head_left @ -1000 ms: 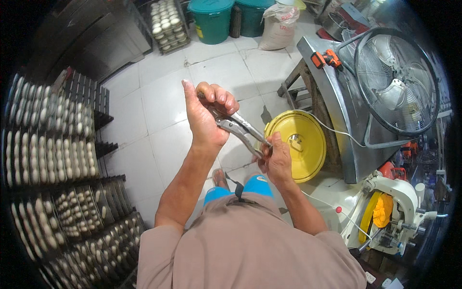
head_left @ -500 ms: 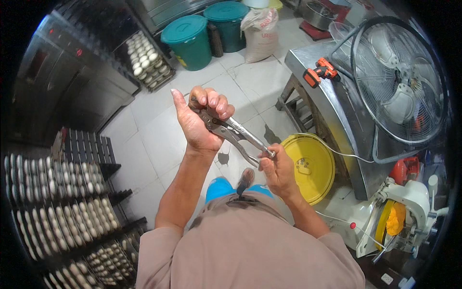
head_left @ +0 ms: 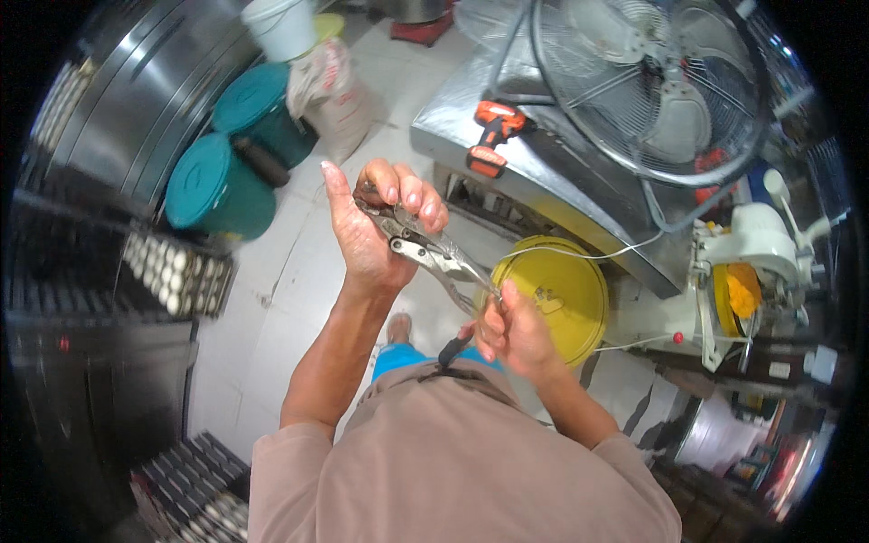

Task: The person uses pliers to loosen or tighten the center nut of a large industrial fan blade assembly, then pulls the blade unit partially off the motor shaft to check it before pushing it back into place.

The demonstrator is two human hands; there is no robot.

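A pair of metal locking pliers (head_left: 433, 255) is held in front of my body, slanting from upper left to lower right. My left hand (head_left: 380, 222) wraps its fingers over the jaw end, thumb sticking up; the jaws are partly hidden behind the fingers. At the handle end, my right hand (head_left: 516, 333) pinches the tip of the upper handle, near its adjusting screw. The two handles stand apart from each other.
A steel table (head_left: 579, 190) to the right bears an orange cordless drill (head_left: 493, 136) and a large fan (head_left: 647, 86). Below it sits a yellow lidded bucket (head_left: 566, 308), near a white machine (head_left: 751, 249). Teal bins (head_left: 222, 190), a sack (head_left: 330, 100) and trays of dough pieces (head_left: 176, 271) stand left.
My view and body have turned right, so the table, drill and bins appear farther left. Both hands keep hold of the pliers; my right hand has shifted slightly at the handle end.
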